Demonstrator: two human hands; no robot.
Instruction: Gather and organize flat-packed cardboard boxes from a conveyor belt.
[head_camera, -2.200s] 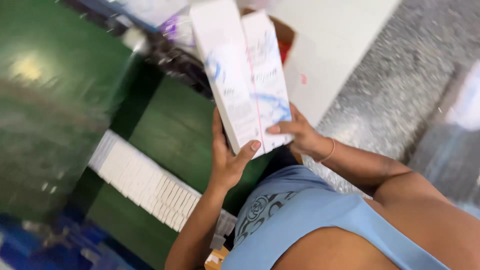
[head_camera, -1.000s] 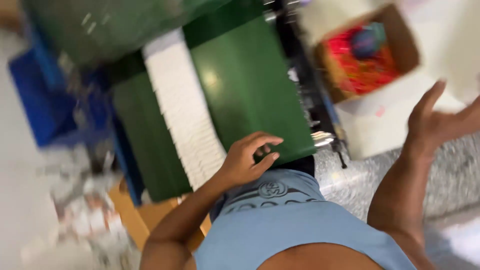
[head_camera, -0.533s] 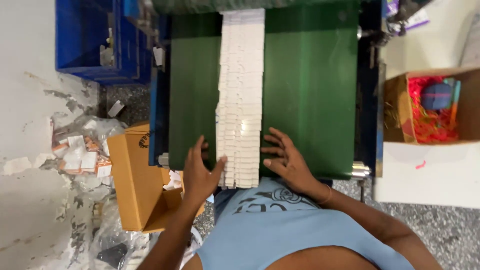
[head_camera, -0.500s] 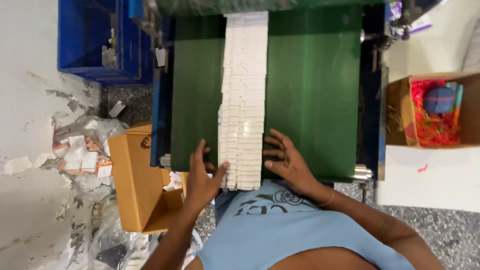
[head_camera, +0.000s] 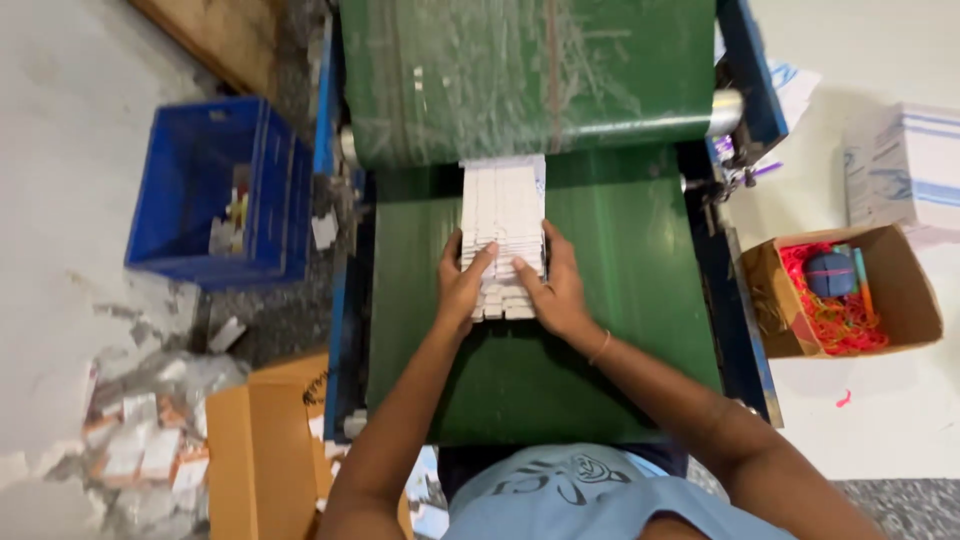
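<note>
A row of flat white cartons (head_camera: 503, 205) lies along the green conveyor belt (head_camera: 620, 260), running out from under the upper green belt section. My left hand (head_camera: 462, 285) presses against the left side of the row's near end. My right hand (head_camera: 556, 290) presses against its right side. Both hands clamp the nearest cartons between them, fingers spread over the top.
A blue crate (head_camera: 215, 190) stands on the floor at left. A brown cardboard box (head_camera: 255, 450) and scattered small packets (head_camera: 140, 450) lie at lower left. At right an open box (head_camera: 900, 300) holds red rubber bands; a white carton (head_camera: 905, 165) sits behind it.
My hands have moved forward along the belt and closed in on both sides of the carton row. The visible row is now much shorter. The camera view has shifted forward.
</note>
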